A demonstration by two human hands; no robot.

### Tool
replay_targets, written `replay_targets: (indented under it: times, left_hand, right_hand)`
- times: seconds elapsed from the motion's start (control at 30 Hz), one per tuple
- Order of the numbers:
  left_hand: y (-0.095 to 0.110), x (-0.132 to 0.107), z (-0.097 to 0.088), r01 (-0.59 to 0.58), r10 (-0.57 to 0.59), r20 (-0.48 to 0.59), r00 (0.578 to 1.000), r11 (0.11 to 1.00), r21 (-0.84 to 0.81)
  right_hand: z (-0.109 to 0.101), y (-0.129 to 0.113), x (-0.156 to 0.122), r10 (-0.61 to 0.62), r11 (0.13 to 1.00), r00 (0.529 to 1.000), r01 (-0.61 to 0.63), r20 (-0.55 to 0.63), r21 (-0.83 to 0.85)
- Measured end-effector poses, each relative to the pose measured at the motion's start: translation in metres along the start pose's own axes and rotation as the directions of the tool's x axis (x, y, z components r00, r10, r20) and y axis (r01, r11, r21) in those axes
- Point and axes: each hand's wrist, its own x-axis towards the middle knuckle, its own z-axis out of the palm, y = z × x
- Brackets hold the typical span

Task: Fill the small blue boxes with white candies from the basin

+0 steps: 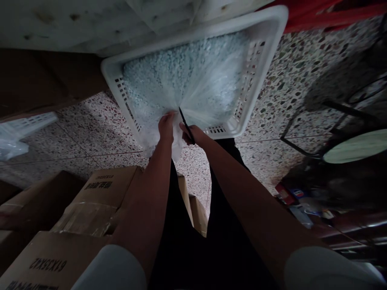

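A clear plastic bag [193, 76] full of small pale blue-white pieces lies in a white slotted plastic basket [272, 44] on the terrazzo floor. My left hand [166, 127] is closed on the gathered neck of the bag at the basket's near edge. My right hand [193, 135] is closed round a thin black tool [185, 123], a pen or blade, whose tip points at the bag's neck right beside my left hand. Both forearms stretch down from the bottom of the view.
Several cardboard boxes [99, 197] stand at lower left beside my legs. Another white basket [28, 121] with a bag shows at the far left. A dark metal frame and a pale round stool seat [356, 151] are at the right, with clutter below.
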Motion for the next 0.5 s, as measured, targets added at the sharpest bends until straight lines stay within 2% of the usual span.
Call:
replay_targets:
  times: [0.1,0.3,0.5]
  left_hand:
    - [0.001,-0.001,0.002,0.002,-0.002,-0.016,1.000,1.000,-0.021]
    - [0.004,-0.002,0.005,0.018,-0.020,-0.044,0.999,0.999,-0.044]
    - [0.006,-0.004,0.008,0.037,-0.041,-0.067,0.997,0.998,-0.056]
  right_hand:
    - [-0.002,0.005,-0.001,-0.011,1.000,0.999,0.011,0.044,-0.001]
    - [0.003,0.022,-0.005,0.029,0.998,0.998,-0.032,0.056,0.049]
    - [0.004,0.022,0.000,0.007,0.998,1.000,-0.009,0.026,0.060]
